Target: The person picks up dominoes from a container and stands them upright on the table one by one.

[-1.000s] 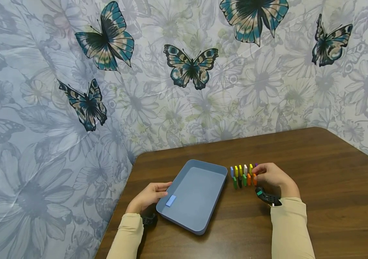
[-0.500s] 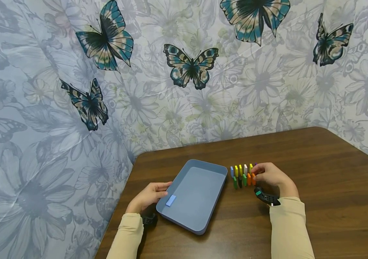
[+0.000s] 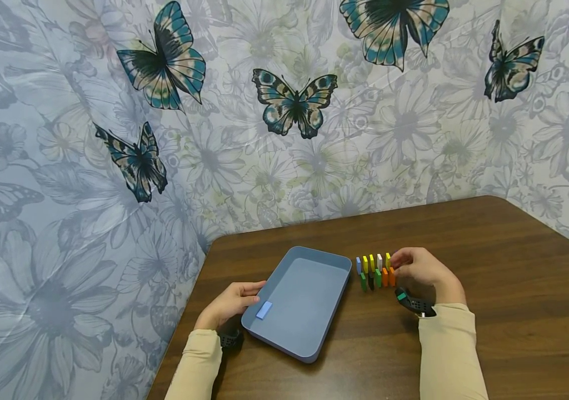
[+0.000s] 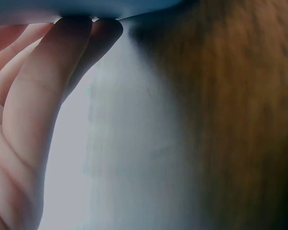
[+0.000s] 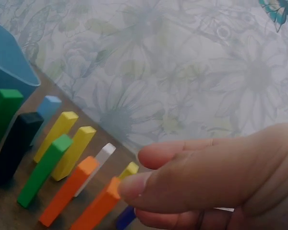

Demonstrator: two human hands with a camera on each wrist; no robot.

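My left hand (image 3: 229,303) holds the left edge of a blue-grey tray (image 3: 284,351), its thumb at the rim. In the left wrist view its fingertips meet the tray (image 4: 86,9). A light blue block (image 3: 264,310) lies flat inside. To the tray's right, thin coloured blocks stand upright in two rows. My right hand (image 3: 424,272) is at their right end, thumb and fingers apart. In the right wrist view the thumb is right at an orange block (image 5: 97,206), and a dark blue block (image 5: 126,218) shows below the fingers, partly hidden.
The rows include a white block (image 3: 379,261), yellow block (image 3: 365,264), black block (image 3: 371,281) and green block (image 3: 363,282), close to the tray's right wall. They stand on a brown wooden table (image 3: 524,311). A butterfly-patterned wall covering (image 3: 294,166) rises behind it.
The front-row end orange block has shifted slightly left. My right hand has since lifted a little and moved right; the purple-blue block is now hidden in the head view. My left hand and tray stay put.
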